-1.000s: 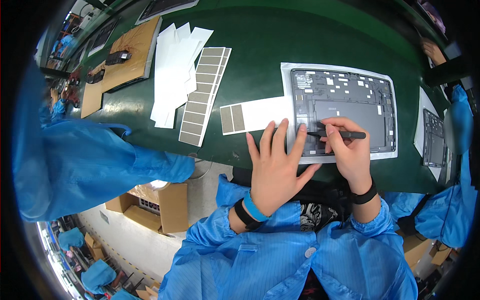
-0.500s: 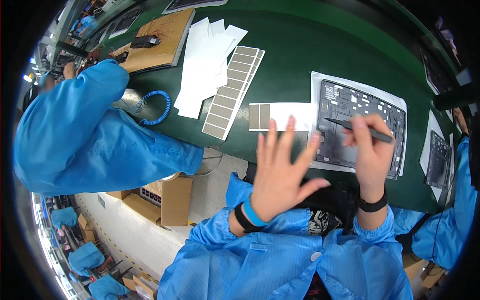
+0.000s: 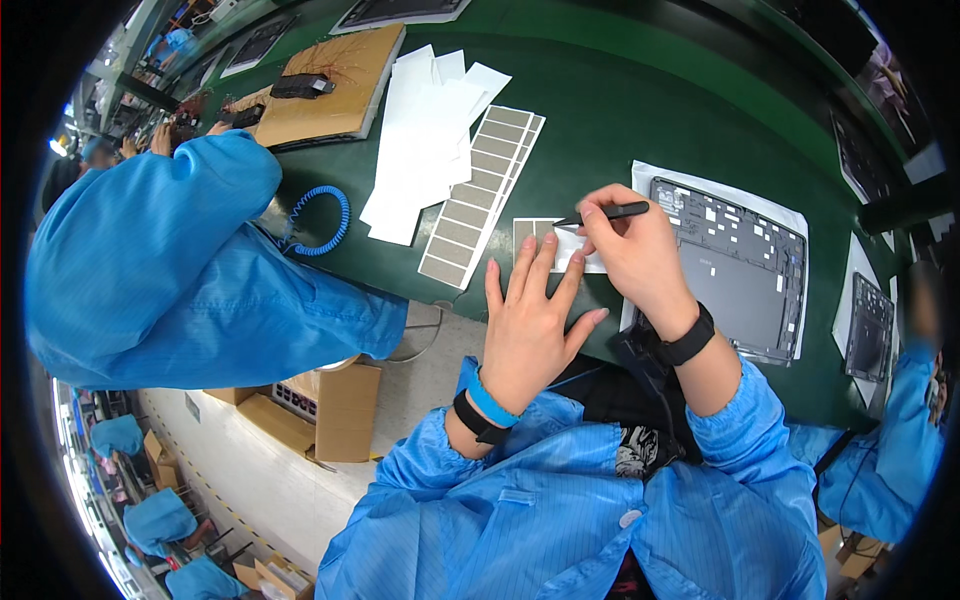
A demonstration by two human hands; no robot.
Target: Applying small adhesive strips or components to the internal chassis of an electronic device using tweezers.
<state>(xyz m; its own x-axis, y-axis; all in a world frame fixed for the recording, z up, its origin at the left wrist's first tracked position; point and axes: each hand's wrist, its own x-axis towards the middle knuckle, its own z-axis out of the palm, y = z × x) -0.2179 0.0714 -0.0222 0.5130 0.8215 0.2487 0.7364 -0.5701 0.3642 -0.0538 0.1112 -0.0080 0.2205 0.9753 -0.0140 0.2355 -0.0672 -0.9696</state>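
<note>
Green workbench (image 3: 640, 120), pale floor (image 3: 250, 480) (cardboard boxes (image 3: 330, 405) beneath).

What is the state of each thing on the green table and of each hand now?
Left hand: flat, fingers spread, pressing the small sheet.
Right hand: closed on the tweezers.
Tweezers: held, tip at the small sheet.
Small sheet: flat, two grey pads left on it.
Long sheet: flat, full of grey pads.
Device: open, insides up, on white paper.
Blue cable: coiled, lying loose.

Small white sticker sheet (image 3: 560, 243) flat on green table (image 3: 640, 110), black tweezers (image 3: 612, 212) above.
</note>
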